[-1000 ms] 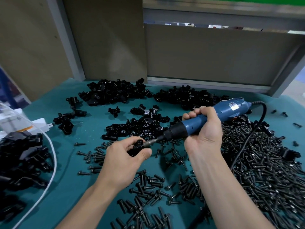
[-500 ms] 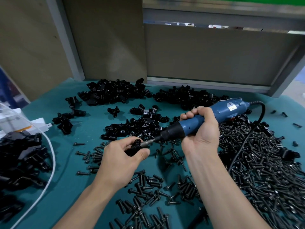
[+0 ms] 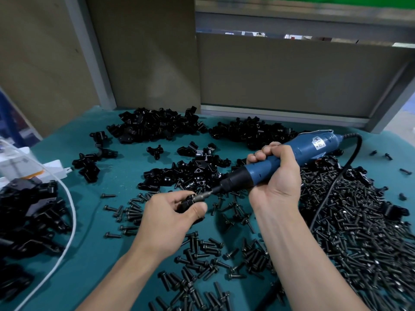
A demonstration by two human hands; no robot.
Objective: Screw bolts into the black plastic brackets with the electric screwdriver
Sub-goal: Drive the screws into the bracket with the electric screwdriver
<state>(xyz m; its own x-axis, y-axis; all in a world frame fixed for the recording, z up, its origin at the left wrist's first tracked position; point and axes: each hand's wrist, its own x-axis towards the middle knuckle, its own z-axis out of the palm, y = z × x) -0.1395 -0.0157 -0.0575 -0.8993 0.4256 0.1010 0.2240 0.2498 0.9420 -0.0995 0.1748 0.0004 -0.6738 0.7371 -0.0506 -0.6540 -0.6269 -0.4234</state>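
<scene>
My left hand (image 3: 166, 218) has its fingers (image 3: 171, 196) pinched round one black bracket (image 3: 186, 202), held just above the desk (image 3: 89, 265). My right hand (image 3: 276, 176) is wrapped tight round the electric screwdriver (image 3: 314, 147), its bit (image 3: 203, 195) pressed into the bracket (the bolt head itself is hidden). If the bit sits off-axis, I judge it could slip out or cross-thread, and the torque could twist the small bracket from my pinch. I count one screwdriver and one bracket in hand; the loose bolts (image 3: 359, 221) and spare brackets (image 3: 155, 125) lie in heaps beyond counting.
</scene>
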